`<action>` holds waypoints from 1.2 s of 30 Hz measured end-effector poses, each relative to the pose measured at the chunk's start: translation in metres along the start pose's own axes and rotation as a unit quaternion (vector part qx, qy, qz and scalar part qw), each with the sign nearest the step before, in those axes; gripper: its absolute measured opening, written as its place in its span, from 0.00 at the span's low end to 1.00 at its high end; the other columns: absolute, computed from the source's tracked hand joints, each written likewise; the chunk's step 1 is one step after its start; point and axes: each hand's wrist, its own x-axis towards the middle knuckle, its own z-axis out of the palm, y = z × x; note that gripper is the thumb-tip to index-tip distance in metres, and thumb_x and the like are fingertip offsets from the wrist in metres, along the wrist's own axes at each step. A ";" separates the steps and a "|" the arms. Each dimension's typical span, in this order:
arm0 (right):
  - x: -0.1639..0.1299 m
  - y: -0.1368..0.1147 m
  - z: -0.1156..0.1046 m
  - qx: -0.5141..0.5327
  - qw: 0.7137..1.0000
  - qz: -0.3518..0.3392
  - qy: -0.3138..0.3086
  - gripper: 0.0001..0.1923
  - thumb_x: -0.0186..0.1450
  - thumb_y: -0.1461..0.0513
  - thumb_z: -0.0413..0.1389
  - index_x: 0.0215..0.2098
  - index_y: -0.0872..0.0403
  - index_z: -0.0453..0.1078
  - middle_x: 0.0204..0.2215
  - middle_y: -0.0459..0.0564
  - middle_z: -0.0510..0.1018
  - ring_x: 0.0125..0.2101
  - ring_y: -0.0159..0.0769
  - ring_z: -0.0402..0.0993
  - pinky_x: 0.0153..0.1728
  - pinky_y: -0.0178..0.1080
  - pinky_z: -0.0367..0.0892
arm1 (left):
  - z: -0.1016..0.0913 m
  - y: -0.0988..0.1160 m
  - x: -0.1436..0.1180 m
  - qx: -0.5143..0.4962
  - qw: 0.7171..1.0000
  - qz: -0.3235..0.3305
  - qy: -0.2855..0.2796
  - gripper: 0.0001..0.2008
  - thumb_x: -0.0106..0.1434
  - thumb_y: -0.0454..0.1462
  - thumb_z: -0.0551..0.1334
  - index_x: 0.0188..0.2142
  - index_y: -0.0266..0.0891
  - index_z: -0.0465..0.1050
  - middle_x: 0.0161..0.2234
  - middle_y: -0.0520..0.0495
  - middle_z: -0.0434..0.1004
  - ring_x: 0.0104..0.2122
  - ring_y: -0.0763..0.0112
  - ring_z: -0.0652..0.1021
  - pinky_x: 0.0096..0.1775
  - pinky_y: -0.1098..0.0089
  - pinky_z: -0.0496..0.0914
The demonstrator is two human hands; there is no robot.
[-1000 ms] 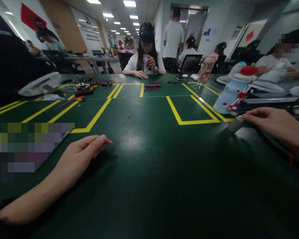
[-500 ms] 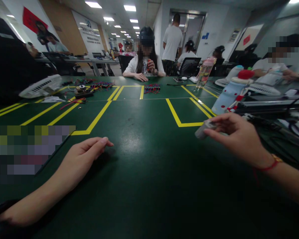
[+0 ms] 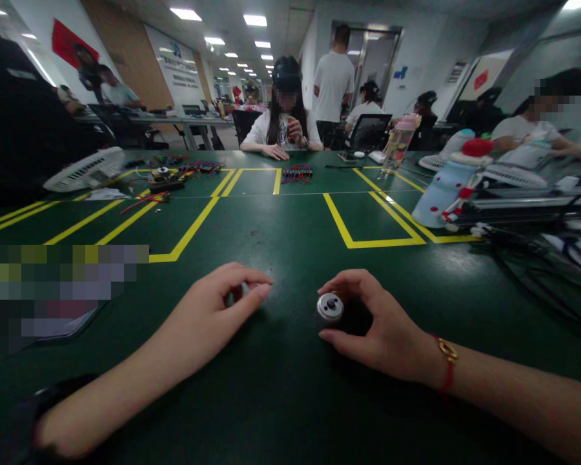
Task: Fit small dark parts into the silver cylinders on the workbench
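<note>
A small silver cylindrical motor [image 3: 330, 307] stands upright on the dark green table [image 3: 281, 413], its round metal end facing up. My right hand [image 3: 382, 326] curves around it, thumb on the near side and fingers on the far side. The thumb and fingers are spread apart, with the motor between their tips; any contact is hard to make out. To the left, my left hand [image 3: 217, 310] is a short way above the table. Its thumb and forefinger tips come together with nothing visible between them. Its other fingers are mostly hidden.
Yellow tape [image 3: 387, 244] marks areas on the table. Wired parts [image 3: 297, 173] lie farther back, near a seated person [image 3: 285, 123]. At right stand a blue bottle [image 3: 438, 194] and black cables [image 3: 527, 278]; a white fan [image 3: 84, 169] lies at left.
My right hand has brought the motor left and nearer, from the right side to the table's middle, where it stands upright. The fingers have spread. My left hand has moved right.
</note>
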 end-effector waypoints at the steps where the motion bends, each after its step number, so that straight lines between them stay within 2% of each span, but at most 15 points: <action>1: 0.000 0.002 0.002 0.015 1.000 0.002 0.004 0.28 0.57 0.57 0.63 0.52 0.49 0.57 0.46 0.48 0.74 0.44 0.30 0.73 0.47 0.36 0.71 | 0.007 0.014 0.001 -0.006 0.999 0.042 -0.015 0.12 0.65 0.47 0.59 0.43 0.48 0.77 0.41 0.50 0.76 0.38 0.65 0.75 0.39 0.67 0.68; 5: 0.001 0.005 0.004 0.026 1.000 0.003 0.002 0.27 0.58 0.58 0.62 0.51 0.49 0.57 0.43 0.46 0.74 0.42 0.28 0.74 0.42 0.33 0.72 | 0.030 0.054 0.007 -0.029 0.992 0.112 -0.057 0.09 0.65 0.40 0.60 0.42 0.50 0.79 0.40 0.51 0.74 0.40 0.68 0.75 0.40 0.69 0.68; 9: 0.001 0.005 0.002 0.029 0.999 0.008 -0.010 0.25 0.58 0.58 0.62 0.51 0.49 0.58 0.42 0.45 0.74 0.40 0.26 0.73 0.40 0.32 0.71 | 0.032 0.064 0.013 -0.043 0.992 0.116 -0.034 0.06 0.63 0.38 0.63 0.35 0.47 0.80 0.36 0.52 0.73 0.37 0.70 0.74 0.38 0.70 0.67; 13: 0.002 0.003 0.001 0.022 1.000 0.006 -0.013 0.24 0.58 0.59 0.61 0.51 0.50 0.60 0.42 0.44 0.75 0.39 0.26 0.73 0.40 0.32 0.70 | 0.027 0.053 0.012 -0.055 0.995 0.085 -0.009 0.05 0.63 0.40 0.64 0.35 0.49 0.81 0.34 0.54 0.72 0.35 0.71 0.74 0.37 0.70 0.67; 17: 0.004 0.002 0.001 0.007 1.000 -0.005 -0.014 0.22 0.59 0.59 0.60 0.50 0.50 0.63 0.41 0.44 0.75 0.38 0.25 0.72 0.39 0.31 0.69 | 0.036 0.030 0.006 -0.037 0.996 0.060 -0.061 0.06 0.63 0.38 0.64 0.35 0.47 0.81 0.34 0.52 0.72 0.36 0.69 0.74 0.40 0.68 0.67; 20: 0.005 0.001 0.001 -0.002 1.000 -0.001 -0.017 0.20 0.58 0.60 0.60 0.49 0.51 0.65 0.41 0.44 0.75 0.38 0.26 0.72 0.39 0.32 0.69 | 0.048 0.017 0.005 -0.002 0.993 0.083 -0.080 0.06 0.62 0.39 0.64 0.36 0.48 0.82 0.35 0.51 0.72 0.37 0.68 0.74 0.40 0.67 0.67; 23: 0.006 -0.003 0.002 -0.010 1.000 0.007 -0.024 0.18 0.58 0.60 0.59 0.47 0.52 0.67 0.40 0.45 0.75 0.38 0.27 0.72 0.40 0.33 0.69 | 0.051 0.014 0.005 0.003 0.992 0.091 -0.089 0.06 0.62 0.40 0.64 0.38 0.50 0.81 0.35 0.51 0.72 0.37 0.67 0.74 0.39 0.68 0.67; 26: 0.007 -0.005 -0.003 -0.007 0.999 0.026 -0.021 0.18 0.59 0.58 0.59 0.47 0.51 0.68 0.40 0.45 0.76 0.38 0.28 0.73 0.39 0.33 0.69 | 0.039 0.016 0.004 -0.028 0.994 0.063 -0.090 0.10 0.62 0.43 0.64 0.42 0.50 0.80 0.36 0.52 0.73 0.36 0.68 0.74 0.38 0.69 0.67; 28: 0.007 0.000 -0.017 -0.016 0.998 0.055 0.014 0.18 0.60 0.55 0.59 0.47 0.52 0.68 0.42 0.47 0.77 0.39 0.30 0.74 0.40 0.35 0.70 | 0.025 0.011 0.001 -0.036 0.996 0.034 -0.071 0.12 0.63 0.46 0.62 0.44 0.50 0.78 0.38 0.52 0.74 0.36 0.67 0.74 0.38 0.69 0.67; 31: 0.004 0.021 -0.058 -0.087 0.982 0.132 0.107 0.23 0.59 0.50 0.58 0.48 0.53 0.69 0.42 0.51 0.77 0.38 0.34 0.75 0.39 0.38 0.71 | -0.002 -0.010 -0.004 -0.029 0.999 -0.031 0.002 0.15 0.64 0.50 0.59 0.42 0.48 0.78 0.40 0.52 0.76 0.39 0.65 0.74 0.40 0.68 0.65; 34: -0.004 0.058 -0.109 -0.206 0.935 0.212 0.198 0.28 0.56 0.45 0.57 0.48 0.53 0.70 0.39 0.52 0.77 0.34 0.37 0.74 0.37 0.42 0.70 | -0.023 -0.039 -0.006 -0.047 0.986 -0.141 0.076 0.18 0.62 0.53 0.59 0.42 0.46 0.77 0.32 0.53 0.74 0.33 0.67 0.71 0.36 0.69 0.62; 36: -0.012 0.083 -0.138 -0.252 0.906 0.244 0.239 0.27 0.55 0.45 0.57 0.45 0.55 0.70 0.38 0.54 0.77 0.34 0.41 0.73 0.39 0.45 0.67 | -0.030 -0.057 -0.006 -0.096 0.973 -0.178 0.108 0.20 0.61 0.54 0.60 0.43 0.44 0.76 0.26 0.55 0.67 0.28 0.69 0.68 0.32 0.70 0.60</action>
